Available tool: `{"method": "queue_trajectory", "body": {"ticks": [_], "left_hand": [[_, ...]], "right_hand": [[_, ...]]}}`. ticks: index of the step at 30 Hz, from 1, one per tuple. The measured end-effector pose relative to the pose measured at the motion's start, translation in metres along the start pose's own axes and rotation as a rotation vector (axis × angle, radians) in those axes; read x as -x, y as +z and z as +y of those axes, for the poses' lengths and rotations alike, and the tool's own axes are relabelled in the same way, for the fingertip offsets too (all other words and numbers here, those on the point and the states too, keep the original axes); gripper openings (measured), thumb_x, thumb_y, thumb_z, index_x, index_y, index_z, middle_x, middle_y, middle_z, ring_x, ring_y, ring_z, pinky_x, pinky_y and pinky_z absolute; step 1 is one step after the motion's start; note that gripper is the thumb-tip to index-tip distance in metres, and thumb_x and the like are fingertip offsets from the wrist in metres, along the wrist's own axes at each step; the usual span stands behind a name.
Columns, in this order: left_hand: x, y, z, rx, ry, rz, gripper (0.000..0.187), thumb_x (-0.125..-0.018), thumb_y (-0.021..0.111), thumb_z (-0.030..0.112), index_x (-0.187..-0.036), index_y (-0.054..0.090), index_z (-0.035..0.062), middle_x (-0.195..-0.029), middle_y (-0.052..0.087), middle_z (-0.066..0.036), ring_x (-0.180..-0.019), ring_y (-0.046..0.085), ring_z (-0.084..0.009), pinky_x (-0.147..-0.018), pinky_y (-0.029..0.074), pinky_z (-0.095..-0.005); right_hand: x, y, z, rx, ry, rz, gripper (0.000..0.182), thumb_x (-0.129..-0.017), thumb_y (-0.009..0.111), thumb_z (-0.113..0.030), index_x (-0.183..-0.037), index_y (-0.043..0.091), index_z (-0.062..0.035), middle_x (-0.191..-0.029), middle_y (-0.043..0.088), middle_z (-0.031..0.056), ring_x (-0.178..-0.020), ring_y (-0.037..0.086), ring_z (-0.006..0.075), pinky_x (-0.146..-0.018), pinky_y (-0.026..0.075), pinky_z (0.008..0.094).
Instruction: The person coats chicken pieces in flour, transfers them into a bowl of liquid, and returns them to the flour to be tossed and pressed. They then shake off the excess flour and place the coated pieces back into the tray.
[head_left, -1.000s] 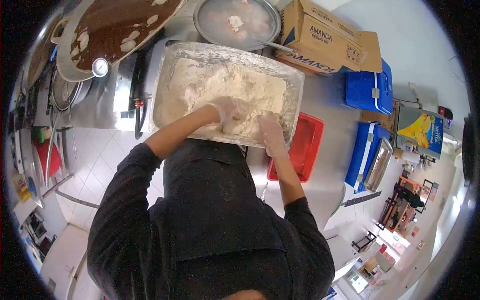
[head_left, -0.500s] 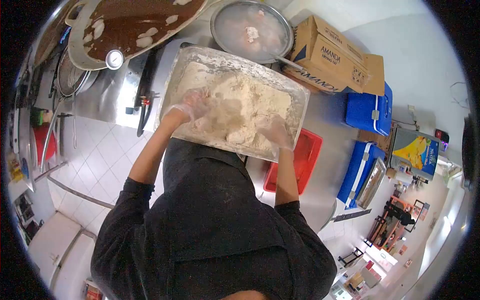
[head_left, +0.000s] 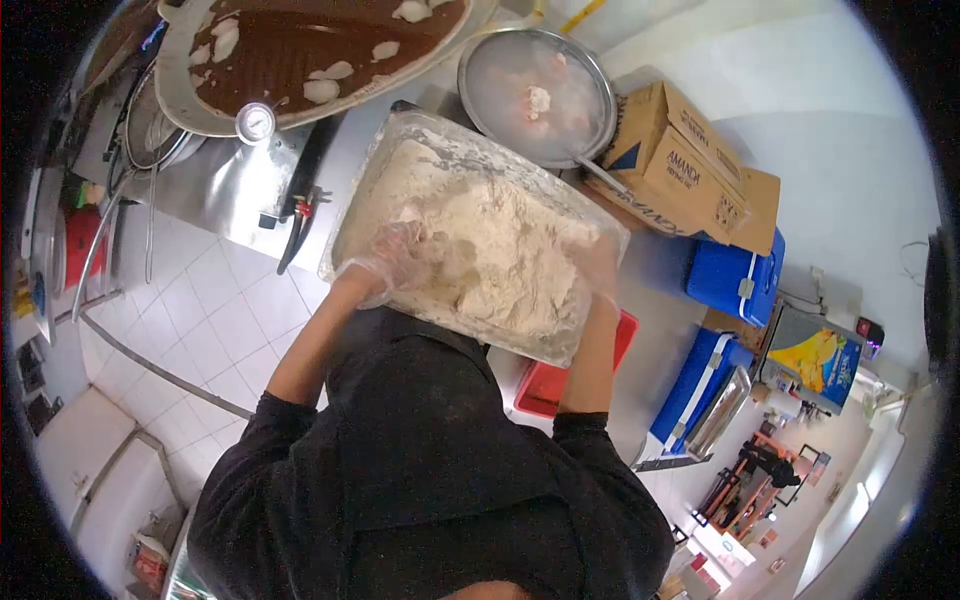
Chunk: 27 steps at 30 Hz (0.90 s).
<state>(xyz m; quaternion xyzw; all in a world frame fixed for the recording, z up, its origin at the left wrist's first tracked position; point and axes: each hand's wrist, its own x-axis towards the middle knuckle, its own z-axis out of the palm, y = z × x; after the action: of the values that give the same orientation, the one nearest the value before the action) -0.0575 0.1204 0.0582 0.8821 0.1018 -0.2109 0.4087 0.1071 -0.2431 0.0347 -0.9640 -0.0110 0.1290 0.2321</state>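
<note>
In clear gloves, my left hand (head_left: pixel 388 262) sits at the tray's 9 o'clock side, fingers curled in the flour (head_left: pixel 500 235); I cannot tell whether they close on anything. My right hand (head_left: pixel 597 268), at 3 o'clock, is blurred over the flour by the edge, its grip unclear. The flour lies heaped and uneven in the metal tray (head_left: pixel 452 130), tilted clockwise before me. From the tray's middle, a red basin (head_left: pixel 545 385) shows at 5 o'clock, partly beneath it. Beyond, a bowl (head_left: pixel 500 110) of cloudy liquid stands at 1 o'clock, a wide pan (head_left: pixel 180 75) of brown liquid with pale pieces at 11, an open carton (head_left: pixel 690 170) at 2.
</note>
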Motion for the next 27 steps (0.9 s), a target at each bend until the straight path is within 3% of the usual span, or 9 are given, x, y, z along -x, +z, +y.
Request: {"method": "queue_trajectory", "body": {"ticks": [3,5,7,8,10,12,18,22,27], "left_hand": [[-0.002,-0.006,0.001,-0.057,0.085,0.055,0.047,-0.081,0.07,0.042,-0.108,0.06,0.0044,-0.101,0.064,-0.021,-0.098,0.061,-0.0351,-0.086,0.048,-0.0422],[-0.008,-0.001,-0.003,-0.052,0.099,0.139,0.049,-0.081,0.068,0.042,-0.111,0.062,0.0042,-0.103,0.064,-0.021,-0.1,0.061,-0.036,-0.088,0.048,-0.0427],[-0.008,-0.018,0.011,-0.075,0.144,0.159,0.048,-0.082,0.067,0.041,-0.113,0.063,0.0053,-0.104,0.064,-0.022,-0.102,0.061,-0.0356,-0.09,0.048,-0.0424],[-0.008,-0.026,0.02,-0.089,0.166,0.17,0.047,-0.083,0.066,0.041,-0.114,0.063,0.0058,-0.105,0.064,-0.022,-0.103,0.061,-0.0353,-0.092,0.048,-0.0423],[-0.015,-0.034,0.034,-0.018,0.089,0.132,0.045,-0.084,0.065,0.039,-0.115,0.063,0.0074,-0.107,0.065,-0.021,-0.102,0.062,-0.0346,-0.092,0.048,-0.0422],[-0.024,-0.042,0.05,0.057,0.033,0.109,0.042,-0.085,0.064,0.037,-0.116,0.063,0.0084,-0.108,0.065,-0.021,-0.101,0.062,-0.0341,-0.091,0.049,-0.0421],[-0.092,-0.077,0.11,-0.03,-0.032,0.222,0.044,-0.09,0.057,0.046,-0.114,0.066,0.0096,-0.111,0.065,-0.023,-0.103,0.063,-0.0349,-0.091,0.051,-0.0418],[-0.181,-0.055,0.111,-0.435,0.306,0.344,0.048,-0.093,0.048,0.046,-0.119,0.063,0.0083,-0.119,0.062,-0.022,-0.112,0.059,-0.0354,-0.1,0.045,-0.0405],[-0.262,-0.035,0.117,-0.402,0.474,0.315,0.047,-0.093,0.049,0.043,-0.123,0.061,0.0082,-0.121,0.062,-0.02,-0.115,0.058,-0.0339,-0.103,0.042,-0.04]], "right_hand": [[-0.016,-0.063,-0.137,-0.443,0.056,-0.234,0.043,-0.072,0.077,-0.02,-0.107,0.068,0.0031,-0.099,0.07,0.0118,-0.091,0.066,0.0194,-0.084,0.049,0.0297],[-0.061,-0.053,-0.169,-0.578,-0.148,-0.302,0.034,-0.075,0.073,-0.014,-0.106,0.069,-0.0012,-0.104,0.068,0.0094,-0.094,0.062,0.0132,-0.087,0.046,0.0249],[-0.09,-0.046,-0.224,-0.446,-0.627,-0.208,0.029,-0.076,0.069,-0.016,-0.103,0.07,-0.0048,-0.101,0.069,0.008,-0.093,0.065,0.0161,-0.087,0.048,0.0281],[-0.108,-0.036,-0.235,-0.072,-0.715,-0.033,0.035,-0.077,0.067,-0.016,-0.112,0.067,-0.0071,-0.116,0.064,0.0123,-0.107,0.061,0.0195,-0.097,0.042,0.0314],[-0.144,-0.017,-0.254,0.396,-0.744,0.029,0.041,-0.08,0.062,-0.015,-0.12,0.064,-0.0095,-0.133,0.057,0.0167,-0.122,0.055,0.0242,-0.11,0.033,0.0352],[-0.176,0.001,-0.269,0.579,-0.654,-0.21,0.038,-0.082,0.057,-0.015,-0.119,0.063,-0.0096,-0.137,0.053,0.0169,-0.128,0.05,0.0269,-0.115,0.026,0.0361],[-0.209,0.014,-0.227,0.533,-1.003,0.331,0.027,-0.085,0.055,-0.018,-0.108,0.067,-0.0081,-0.097,0.069,0.0138,-0.102,0.063,0.0313,-0.09,0.049,0.0386],[-0.089,-0.048,-0.169,0.048,-0.63,0.191,0.027,-0.083,0.058,-0.017,-0.107,0.066,-0.0062,-0.094,0.067,0.0192,-0.095,0.063,0.0367,-0.082,0.05,0.0453],[0.031,-0.018,-0.048,0.348,-0.233,-0.127,0.033,-0.077,0.063,-0.026,-0.101,0.066,-0.0035,-0.099,0.066,0.0241,-0.099,0.063,0.0396,-0.084,0.05,0.0471]]}}
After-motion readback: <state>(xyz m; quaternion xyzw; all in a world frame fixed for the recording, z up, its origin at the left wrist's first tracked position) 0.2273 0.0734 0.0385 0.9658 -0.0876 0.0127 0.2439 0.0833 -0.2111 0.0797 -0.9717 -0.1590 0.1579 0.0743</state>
